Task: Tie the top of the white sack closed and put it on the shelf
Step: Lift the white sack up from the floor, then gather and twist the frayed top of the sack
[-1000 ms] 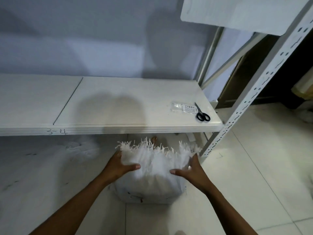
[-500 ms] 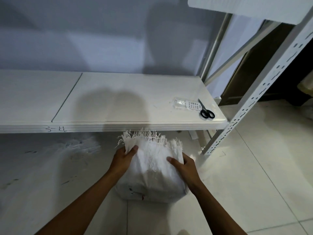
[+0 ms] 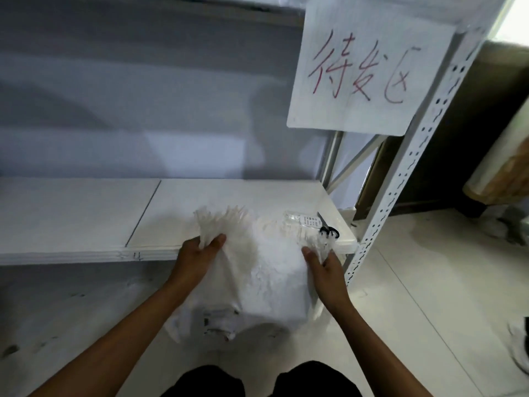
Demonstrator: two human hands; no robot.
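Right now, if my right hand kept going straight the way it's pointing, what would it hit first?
Probably the scissors at the shelf edge. The right hand points up and forward, gripping the white sack top just below them. Depth is unclear.

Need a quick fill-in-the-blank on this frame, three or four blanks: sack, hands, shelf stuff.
1. Each hand grips one frayed top corner of the white woven plastic sack: the left hand and the right hand, so the top is not yet ____.
2. The black-handled scissors lie on the white ____.
3. The sack's bottom rests on the ____.
4. The white paper sign carries handwriting in ____ ink.

Missing words: tied; shelf; floor; red
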